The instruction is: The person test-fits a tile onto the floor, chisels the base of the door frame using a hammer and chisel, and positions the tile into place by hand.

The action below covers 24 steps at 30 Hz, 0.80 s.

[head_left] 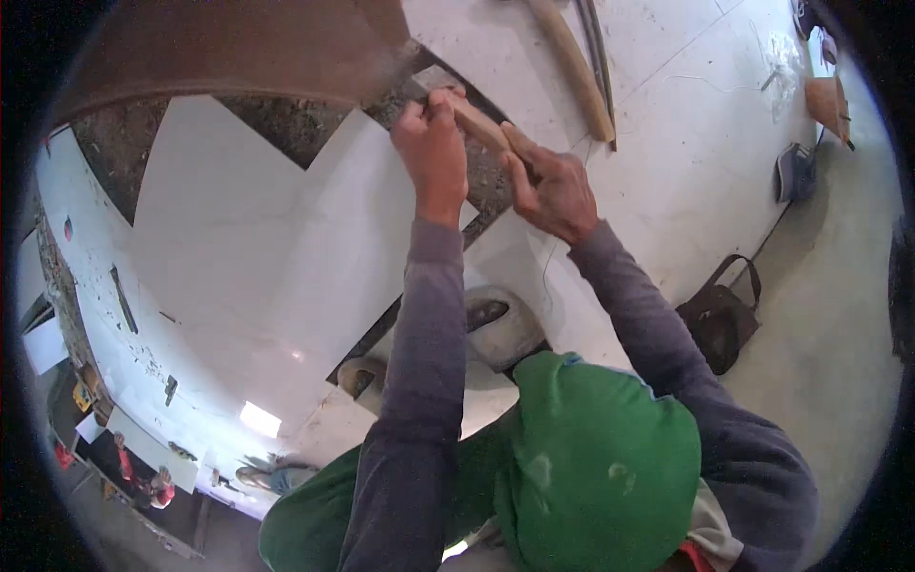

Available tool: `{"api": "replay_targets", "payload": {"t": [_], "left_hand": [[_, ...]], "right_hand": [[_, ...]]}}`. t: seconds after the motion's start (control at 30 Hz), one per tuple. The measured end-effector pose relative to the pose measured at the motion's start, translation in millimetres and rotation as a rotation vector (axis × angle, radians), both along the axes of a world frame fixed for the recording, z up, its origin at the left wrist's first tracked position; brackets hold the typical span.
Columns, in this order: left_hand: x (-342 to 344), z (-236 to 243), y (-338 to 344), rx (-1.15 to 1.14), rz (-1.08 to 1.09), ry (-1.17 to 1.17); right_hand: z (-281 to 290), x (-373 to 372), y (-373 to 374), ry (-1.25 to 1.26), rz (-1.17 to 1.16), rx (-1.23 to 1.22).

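My left hand [434, 153] and my right hand [555, 195] are stretched out ahead, both closed around a tan wooden bar [484, 127]. The bar slants down to the right. My left hand grips its upper end, and my right hand holds its lower end with the thumb along it. A small pale grey block [435, 80] shows just beyond the left fingers; whether it joins the bar I cannot tell. Beneath the hands is a dark strip of bare soil [491, 181] between glossy white tiles [276, 219].
A brown sheet-like thing [229, 43] fills the upper left. A wooden pole [577, 71] lies ahead right. A black bag [720, 324] stands at right, and a whitish rounded container [505, 334] near my arms. Green cloth [600, 439] covers the lower middle. A person in red [160, 488] is far lower left.
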State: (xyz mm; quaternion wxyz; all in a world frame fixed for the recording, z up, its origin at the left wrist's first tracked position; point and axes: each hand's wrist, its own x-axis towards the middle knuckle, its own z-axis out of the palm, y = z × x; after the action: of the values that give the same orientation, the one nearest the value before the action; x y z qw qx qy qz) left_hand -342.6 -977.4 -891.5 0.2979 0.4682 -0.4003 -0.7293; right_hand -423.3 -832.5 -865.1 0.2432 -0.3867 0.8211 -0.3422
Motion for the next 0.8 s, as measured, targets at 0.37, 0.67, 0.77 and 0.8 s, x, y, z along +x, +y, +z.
{"api": "replay_targets", "payload": {"t": [0.37, 0.67, 0.77, 0.8], "left_hand": [[-3, -13, 5, -0.034, 0.006, 0.004], [6, -1, 19, -0.016, -0.029, -0.092], [4, 6, 51, -0.13, -0.144, -0.237], [6, 6, 60, -0.097, -0.143, -0.234]], "right_hand": [[6, 8, 7, -0.067, -0.055, -0.009], [32, 10, 16, -0.023, -0.019, 0.183], [27, 15, 52, -0.1, -0.066, 0.184], [24, 21, 60, -0.073, -0.076, 0.115]]}}
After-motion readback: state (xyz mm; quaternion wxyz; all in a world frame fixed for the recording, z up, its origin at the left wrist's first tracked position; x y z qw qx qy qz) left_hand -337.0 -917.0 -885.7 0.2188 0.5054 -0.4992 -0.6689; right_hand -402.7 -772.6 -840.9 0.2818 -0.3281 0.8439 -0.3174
